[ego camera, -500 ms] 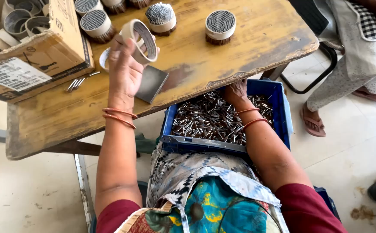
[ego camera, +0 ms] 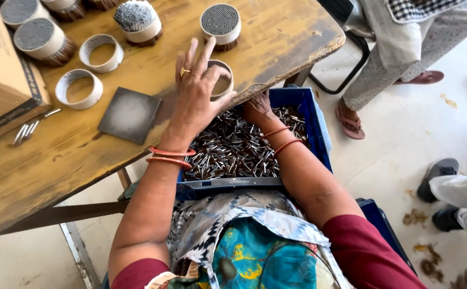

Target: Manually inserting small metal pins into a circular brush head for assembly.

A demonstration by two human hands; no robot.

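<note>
We count three empty white rings on the wooden table (ego camera: 276,43): one ring (ego camera: 220,77) under our left hand (ego camera: 198,96) at the table's near edge, and two spare rings (ego camera: 100,52) (ego camera: 78,88) lying flat farther left. Our left hand rests over its ring with fingers spread wide, thumb hooked at the rim nearest the edge. We count four filled rings, packed with small metal pins, fully or partly in view along the far side, the clearest being one filled ring (ego camera: 220,24) just beyond our fingertips. One dark square plate (ego camera: 129,114) lies flat near our left wrist. One cardboard box (ego camera: 3,80) stands at the left edge, with a few loose pins (ego camera: 27,131) beside it. One blue crate (ego camera: 303,115), heaped with pins, sits on our lap below the table edge; our right hand (ego camera: 257,109) reaches into the heap, its fingers buried, so we cannot tell its grip. Against the earlier frame, the ring that our left hand held up tilted above the plate now lies down on the table, and the hand has lowered with it.
</note>
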